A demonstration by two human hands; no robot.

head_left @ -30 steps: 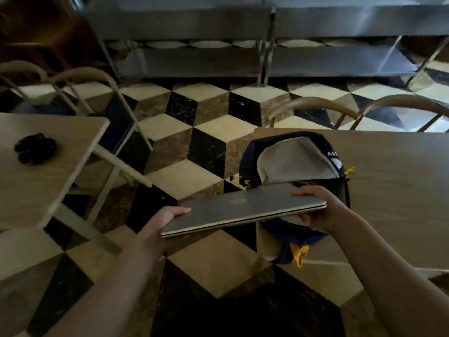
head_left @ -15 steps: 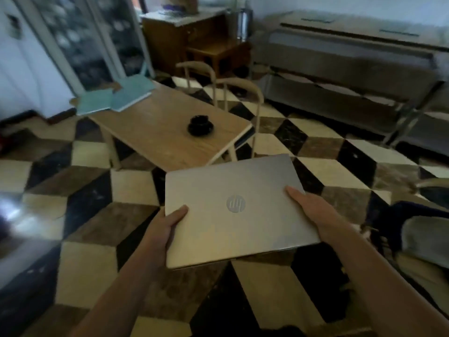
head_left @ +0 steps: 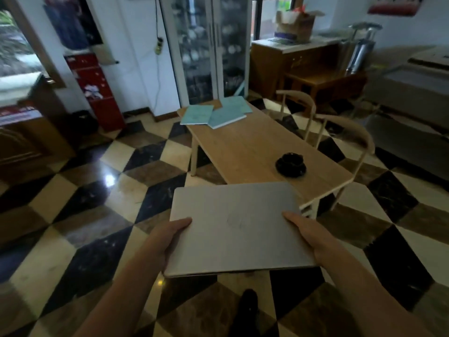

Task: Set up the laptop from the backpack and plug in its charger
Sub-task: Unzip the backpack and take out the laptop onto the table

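Observation:
A closed silver laptop (head_left: 238, 227) is held flat in the air in front of me, lid up, over the tiled floor. My left hand (head_left: 167, 237) grips its left edge with the thumb on the lid. My right hand (head_left: 308, 233) grips its right edge the same way. The laptop's far edge overlaps the near corner of a light wooden table (head_left: 243, 147). A black coiled object (head_left: 290, 164), perhaps the charger, lies on that table near its right edge. The backpack is out of view.
Several teal booklets (head_left: 215, 113) lie at the table's far end. Two pale chairs (head_left: 345, 135) stand along its right side. A power strip (head_left: 159, 46) hangs on the white wall beyond. Glass cabinet doors, a red stand and wooden counters line the room.
My view has swung left, away from the backpack and its table. The laptop stays held in both hands and has come closer to the wooden table, which now fills the middle.

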